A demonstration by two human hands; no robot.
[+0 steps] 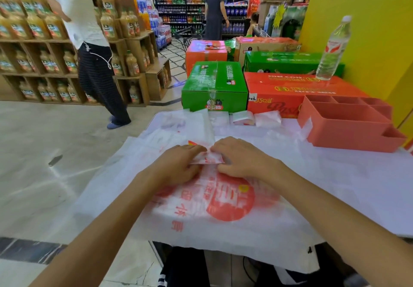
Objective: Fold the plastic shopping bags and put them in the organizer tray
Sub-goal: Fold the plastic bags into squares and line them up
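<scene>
Step in hand: both hands are folding one plastic bag into a small packet, by my reading near the end of its folds.
Left hand (178, 163): fingers curled onto the left end of the folded bag (206, 158), pinching it down.
Right hand (239, 157): fingers curled over the right end of the same packet, holding it; the two hands nearly meet over it.
Packet: small, white with red print, its long axis running left to right, lying on top of a large flat bag (223, 208) with a red round logo, in the near middle of the table.
Key relation: the organizer tray (348, 125) stands far and to the right of the hands, well apart from the packet; the right hand is the nearer one, so carrying the packet there looks like its job.
Tray: red, several compartments, one long and a few small; no bag visible inside from this angle.
Done so far: a few folded bags (243, 118) lie in a row at the far edge of the table, left of the tray.
Surface: table (357, 186) covered in white, with loose bags (185, 125) piled far left of the hands.
Room: a shop; drink cartons (214, 85) and a water bottle (333, 49) behind the table, shelves of juice far left, people standing in the aisle.
</scene>
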